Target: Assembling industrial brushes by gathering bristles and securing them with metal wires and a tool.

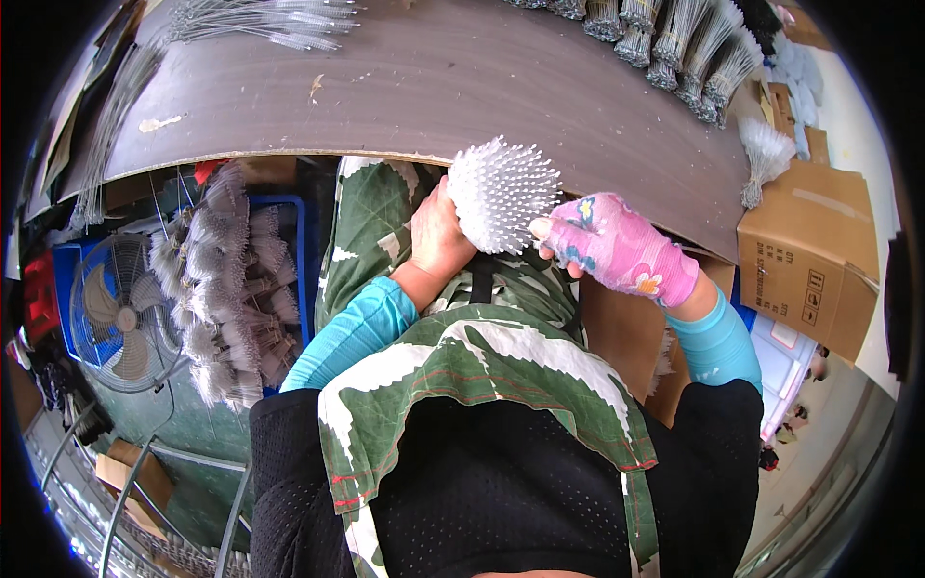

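My bare left hand [441,229] is wrapped round a thick bundle of thin brushes [505,196], held upright at the table's near edge. Their white bristle tips point up toward me and fan out like a dome; the stems below are hidden. Just right of the bundle is my right hand [599,241], in a pink flowered glove with bare fingertips. Its thumb and fingers are pinched together close to the outer tips. Whatever sits in that pinch, if anything, is too small to make out.
Loose wire brushes [260,24] lie at the brown table's [405,96] far left; several tied bundles [689,48] line its far right. One bundle [766,154] rests by a cardboard box [809,255]. At left, a fan [125,316] stands beside hanging brush bundles [226,279].
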Available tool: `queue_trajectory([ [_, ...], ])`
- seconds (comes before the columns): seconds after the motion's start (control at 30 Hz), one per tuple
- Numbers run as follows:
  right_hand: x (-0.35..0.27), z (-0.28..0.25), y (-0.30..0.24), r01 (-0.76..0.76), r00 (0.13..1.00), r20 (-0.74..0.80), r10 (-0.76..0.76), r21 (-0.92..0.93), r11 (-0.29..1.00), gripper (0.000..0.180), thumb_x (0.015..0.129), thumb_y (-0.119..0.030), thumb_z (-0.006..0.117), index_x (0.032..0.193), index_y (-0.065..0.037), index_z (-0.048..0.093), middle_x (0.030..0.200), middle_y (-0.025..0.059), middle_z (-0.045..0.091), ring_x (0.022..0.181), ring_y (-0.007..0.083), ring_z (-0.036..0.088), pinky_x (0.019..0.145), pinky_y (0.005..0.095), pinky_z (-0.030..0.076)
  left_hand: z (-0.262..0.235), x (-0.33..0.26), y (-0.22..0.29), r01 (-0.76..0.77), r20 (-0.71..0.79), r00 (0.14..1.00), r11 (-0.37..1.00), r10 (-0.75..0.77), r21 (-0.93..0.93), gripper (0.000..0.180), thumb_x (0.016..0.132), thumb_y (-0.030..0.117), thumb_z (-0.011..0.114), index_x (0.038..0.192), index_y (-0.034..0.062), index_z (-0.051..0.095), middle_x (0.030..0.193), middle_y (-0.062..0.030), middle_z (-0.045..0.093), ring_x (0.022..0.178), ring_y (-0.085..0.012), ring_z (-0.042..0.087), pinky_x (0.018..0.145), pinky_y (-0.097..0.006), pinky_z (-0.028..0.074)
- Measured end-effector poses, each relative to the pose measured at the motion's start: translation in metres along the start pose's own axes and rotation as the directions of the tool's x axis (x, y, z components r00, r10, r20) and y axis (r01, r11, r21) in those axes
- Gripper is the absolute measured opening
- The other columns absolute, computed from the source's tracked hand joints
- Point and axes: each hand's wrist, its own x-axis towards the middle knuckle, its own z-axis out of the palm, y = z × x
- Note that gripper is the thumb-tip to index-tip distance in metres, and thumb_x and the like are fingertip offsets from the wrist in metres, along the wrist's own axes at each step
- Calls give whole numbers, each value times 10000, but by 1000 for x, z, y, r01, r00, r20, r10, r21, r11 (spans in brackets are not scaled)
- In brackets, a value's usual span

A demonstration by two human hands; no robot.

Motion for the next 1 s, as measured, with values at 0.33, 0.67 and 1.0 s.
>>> queue_trajectory([
  [0.33, 1, 1, 17, 37, 998, 47, -50, 237, 971, 418, 887, -415, 557, 712, -43, 630, 564, -17, 535, 486, 58, 472, 490, 230, 378, 1, 1, -2, 28, 15, 999, 1000, -28, -2, 570, 645, 249, 762, 1093, 42, 476, 924, -173, 601, 860, -373, 590, 729, -444, 476],
  [0.67, 5, 8, 17, 45, 998, 34, -58, 288, 956, 383, 897, -374, 562, 747, -30, 634, 621, -22, 564, 498, 41, 464, 477, 212, 367, 2, -1, -3, 1, 0, 1000, 1000, -1, -4, 550, 656, 234, 749, 1090, 39, 472, 918, -175, 597, 862, -375, 586, 727, -449, 473],
  [1.0, -5, -13, -8, 197, 979, -30, -200, -95, 976, 355, 915, -329, 534, 792, -13, 637, 626, 8, 558, 551, 76, 484, 548, 234, 414, 3, 0, -1, 42, 7, 999, 999, -42, -27, 513, 668, 257, 737, 1035, 22, 467, 902, -180, 594, 858, -376, 583, 729, -453, 466],
])
